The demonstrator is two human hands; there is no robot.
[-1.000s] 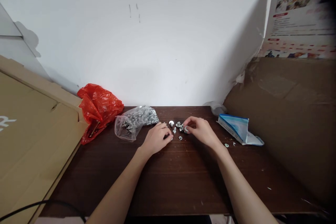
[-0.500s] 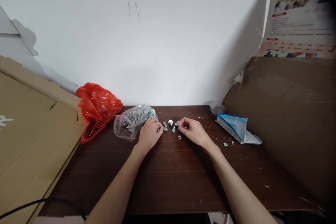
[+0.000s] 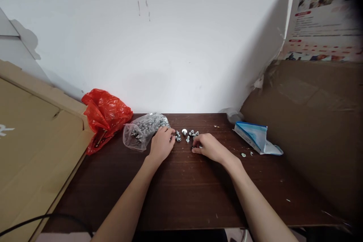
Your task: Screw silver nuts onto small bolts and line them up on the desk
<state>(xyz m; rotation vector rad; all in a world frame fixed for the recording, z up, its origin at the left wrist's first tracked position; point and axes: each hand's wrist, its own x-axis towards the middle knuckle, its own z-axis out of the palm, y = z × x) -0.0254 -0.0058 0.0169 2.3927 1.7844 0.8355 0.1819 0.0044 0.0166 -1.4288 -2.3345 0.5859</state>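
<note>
Screws lie loose just below mid-frame, between my left hand and right hand; I can't tell whether either grip holds anything. Fingers brushing this close could scatter them across the table.

A white wall (marked with a few short dark streaks) rises behind the dark brown tabletop. Light falls brightest on its middle, and shadow darkens the right, beside a large brown cardboard panel with printed paper above.
</note>
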